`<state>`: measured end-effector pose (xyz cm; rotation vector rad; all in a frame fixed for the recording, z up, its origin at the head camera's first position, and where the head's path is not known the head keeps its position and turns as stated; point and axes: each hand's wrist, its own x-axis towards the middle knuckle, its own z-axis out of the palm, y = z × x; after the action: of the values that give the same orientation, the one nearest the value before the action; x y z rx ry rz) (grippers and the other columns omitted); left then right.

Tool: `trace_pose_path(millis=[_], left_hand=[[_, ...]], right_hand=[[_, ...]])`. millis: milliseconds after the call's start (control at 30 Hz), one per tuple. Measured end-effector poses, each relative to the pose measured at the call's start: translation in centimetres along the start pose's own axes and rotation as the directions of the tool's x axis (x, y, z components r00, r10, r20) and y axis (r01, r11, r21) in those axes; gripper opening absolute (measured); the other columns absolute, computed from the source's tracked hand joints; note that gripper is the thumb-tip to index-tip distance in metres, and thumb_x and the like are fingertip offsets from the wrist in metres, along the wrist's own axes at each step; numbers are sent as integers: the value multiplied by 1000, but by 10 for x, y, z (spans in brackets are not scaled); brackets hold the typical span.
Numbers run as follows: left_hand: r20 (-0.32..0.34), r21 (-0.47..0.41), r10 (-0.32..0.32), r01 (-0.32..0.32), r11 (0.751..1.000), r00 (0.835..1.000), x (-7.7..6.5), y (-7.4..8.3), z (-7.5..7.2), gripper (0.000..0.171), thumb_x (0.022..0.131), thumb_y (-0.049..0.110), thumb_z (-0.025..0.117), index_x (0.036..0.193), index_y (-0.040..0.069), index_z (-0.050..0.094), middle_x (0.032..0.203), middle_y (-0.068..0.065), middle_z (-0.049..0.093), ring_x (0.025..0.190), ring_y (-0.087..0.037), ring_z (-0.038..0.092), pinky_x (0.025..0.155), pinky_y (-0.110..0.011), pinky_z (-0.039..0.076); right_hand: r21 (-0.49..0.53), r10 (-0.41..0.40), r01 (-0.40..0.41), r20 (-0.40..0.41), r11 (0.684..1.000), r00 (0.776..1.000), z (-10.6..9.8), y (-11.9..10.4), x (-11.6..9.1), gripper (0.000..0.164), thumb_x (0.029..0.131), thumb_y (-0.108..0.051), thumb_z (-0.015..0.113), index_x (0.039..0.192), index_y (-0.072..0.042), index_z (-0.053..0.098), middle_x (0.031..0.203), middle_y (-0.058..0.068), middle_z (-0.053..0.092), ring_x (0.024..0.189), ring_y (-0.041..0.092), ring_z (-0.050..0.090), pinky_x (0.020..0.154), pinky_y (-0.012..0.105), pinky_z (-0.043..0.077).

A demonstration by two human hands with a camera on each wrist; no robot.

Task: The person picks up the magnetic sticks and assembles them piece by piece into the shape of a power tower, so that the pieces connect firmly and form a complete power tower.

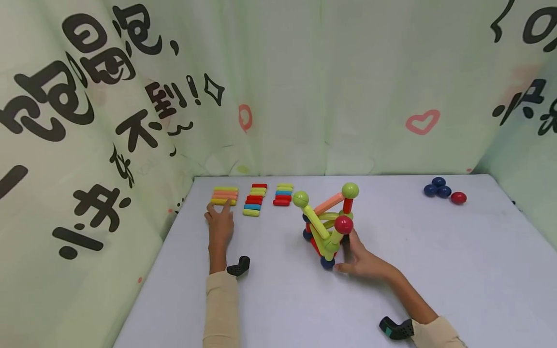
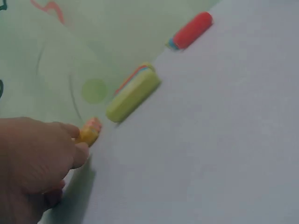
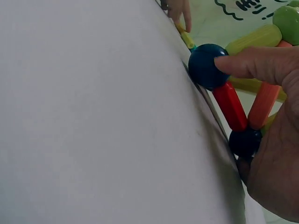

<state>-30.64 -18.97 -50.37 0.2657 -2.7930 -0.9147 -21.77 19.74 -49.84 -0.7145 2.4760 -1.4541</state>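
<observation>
My left hand (image 1: 220, 227) is at the nearest yellow stick (image 1: 223, 202) of the leftmost row. In the left wrist view, thumb and forefinger pinch this yellow stick (image 2: 88, 135). My right hand (image 1: 365, 261) grips the low right side of a magnetic stick-and-ball structure (image 1: 321, 227), which stands on the table. The right wrist view shows the thumb on a dark blue ball (image 3: 209, 66) and the other fingers by a second blue ball (image 3: 245, 142), partly hidden. A green ball (image 1: 350, 190) and a red ball (image 1: 344, 224) sit high on the structure.
Two more rows of coloured sticks, a middle row (image 1: 255, 199) and a right row (image 1: 284, 194), lie near the back edge. Several dark blue balls (image 1: 438, 181) and a red ball (image 1: 459, 197) lie at the back right. A printed curtain (image 1: 283, 96) hangs behind the white table (image 1: 278, 299).
</observation>
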Motion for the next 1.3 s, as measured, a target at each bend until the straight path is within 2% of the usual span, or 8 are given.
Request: trace_pose_path(millis=[233,533,733,833,967,1067,1167,1300], left_hand=[[-156,94,34,-19,995,987,0,1,-1,35,96,0,55,127,15,61,143,-28,27,121,-46,31,92,-54,42],[-239,176,-2,45,983,971,1,1,-4,20,93,14,64,112,12,70,132,-23,45,128,-45,34,93,-64,30],[-293,-159,-51,4,987,955,0,20,0,25,93,18,66,116,10,69,111,-19,66,107,-38,61,92,-57,41],[-253,-512,-71,-71,856,965,0,43,0,29,96,20,62,121,6,65,106,-21,69,93,-34,67,82,-38,54],[-20,-872,-94,29,488,995,-3,78,3,37,102,26,51,133,5,54,100,-20,64,81,-26,61,64,-24,52],[215,-943,-31,216,255,976,-10,100,7,41,105,19,43,143,6,42,105,-11,56,87,-19,52,65,-22,48],[365,-922,65,352,161,929,-17,117,13,46,104,9,42,149,4,34,117,-12,54,102,-19,55,76,-22,53],[427,-901,128,409,145,895,-23,133,25,45,101,9,49,144,-2,40,131,-24,51,113,-24,64,89,-25,55]], right_hand=[[-175,-81,43,-213,984,974,26,-5,8,110,66,-29,89,142,2,16,128,19,38,121,29,38,99,61,40],[-207,-13,-49,-290,977,957,30,-14,11,94,70,-24,82,138,1,23,121,18,43,117,33,41,95,61,38],[-119,-33,18,-125,993,992,10,-11,6,73,75,-16,79,133,-6,35,121,8,50,114,25,45,97,53,42],[-25,12,-12,-10,1000,1000,-4,-10,4,71,78,-11,79,134,-8,36,126,8,52,121,27,45,106,58,37],[-35,86,-84,78,996,993,-20,-8,3,69,82,-13,76,138,-4,36,131,13,53,128,35,42,110,66,27],[-87,92,-84,104,993,990,-28,-7,5,59,84,-13,74,133,-2,44,127,14,58,124,37,49,107,64,33],[-118,80,-67,116,991,990,-34,-4,8,51,85,-11,73,129,1,51,124,15,63,120,37,56,104,60,40],[-147,77,-64,84,987,993,-41,0,13,47,86,-8,71,127,5,53,123,20,63,116,39,61,100,55,46]])
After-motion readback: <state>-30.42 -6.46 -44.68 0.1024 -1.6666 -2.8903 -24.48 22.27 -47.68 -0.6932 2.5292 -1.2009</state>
